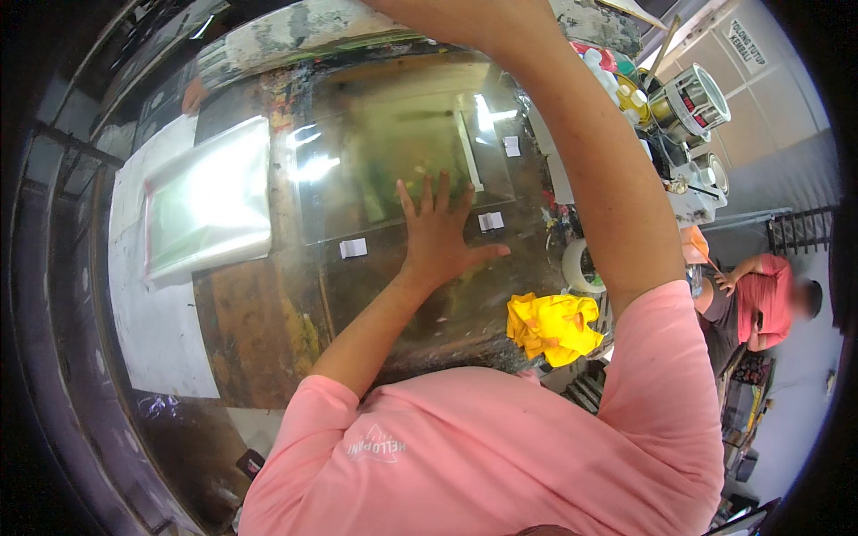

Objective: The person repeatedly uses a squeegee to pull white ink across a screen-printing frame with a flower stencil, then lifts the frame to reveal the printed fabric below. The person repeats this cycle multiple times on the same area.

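My left hand (438,234) lies flat with fingers spread on the near part of a clear, shiny sheet (340,201) on the worktable. Small white tabs (491,221) sit along the sheet's edges, one of them close to my left thumb. My right arm reaches up across the table to the far side. Only the wrist and part of my right hand (438,12) show at the top edge; its fingers are cut off, so what it holds is hidden. To the left, a stack of clear plastic sheets (210,201) rests on white paper (161,335).
A crumpled yellow cloth (554,327) and a tape roll (583,266) lie at the table's near right. Metal cans (690,103) and bottles crowd the far right. A person in a red shirt (767,299) is further right. Dark metal racks (67,241) stand at left.
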`<state>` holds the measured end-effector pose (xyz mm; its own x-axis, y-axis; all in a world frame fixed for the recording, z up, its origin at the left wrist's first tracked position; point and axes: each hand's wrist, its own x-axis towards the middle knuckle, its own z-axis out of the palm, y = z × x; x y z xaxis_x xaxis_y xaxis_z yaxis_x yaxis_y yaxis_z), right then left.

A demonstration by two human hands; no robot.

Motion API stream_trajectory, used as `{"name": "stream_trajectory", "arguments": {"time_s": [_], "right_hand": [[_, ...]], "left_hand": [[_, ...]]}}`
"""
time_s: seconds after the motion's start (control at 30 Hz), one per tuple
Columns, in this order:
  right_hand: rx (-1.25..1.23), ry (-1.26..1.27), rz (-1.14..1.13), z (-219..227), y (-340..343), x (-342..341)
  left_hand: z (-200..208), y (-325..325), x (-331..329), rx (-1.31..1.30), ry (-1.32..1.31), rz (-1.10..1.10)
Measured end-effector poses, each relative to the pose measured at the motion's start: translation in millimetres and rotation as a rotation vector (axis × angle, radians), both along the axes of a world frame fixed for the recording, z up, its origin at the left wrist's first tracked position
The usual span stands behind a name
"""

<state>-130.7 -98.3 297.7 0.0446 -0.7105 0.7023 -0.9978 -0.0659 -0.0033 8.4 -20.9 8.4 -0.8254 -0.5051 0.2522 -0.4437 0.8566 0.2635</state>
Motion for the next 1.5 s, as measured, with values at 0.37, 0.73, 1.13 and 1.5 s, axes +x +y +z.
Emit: {"name": "stream_trajectory", "arguments": {"time_s": [0.37,0.73,1.13,1.5], "right_hand": [[-0.021,-0.042,0.056,4,-2,0],[-0.005,-0.011,-0.011,2,6,9],[-0.066,-0.016,-0.009,-12,12,11],[0.606,-0.047,0.210,-149,107,22]], "left_hand": [[2,4,0,0.037,0.075,-0.032],[-15,2,10,-0.050,0.034,0.004],[23,-11,26,0.123,0.294,0.105],[54,-49,147,0.564,0.528,0.438]]}}
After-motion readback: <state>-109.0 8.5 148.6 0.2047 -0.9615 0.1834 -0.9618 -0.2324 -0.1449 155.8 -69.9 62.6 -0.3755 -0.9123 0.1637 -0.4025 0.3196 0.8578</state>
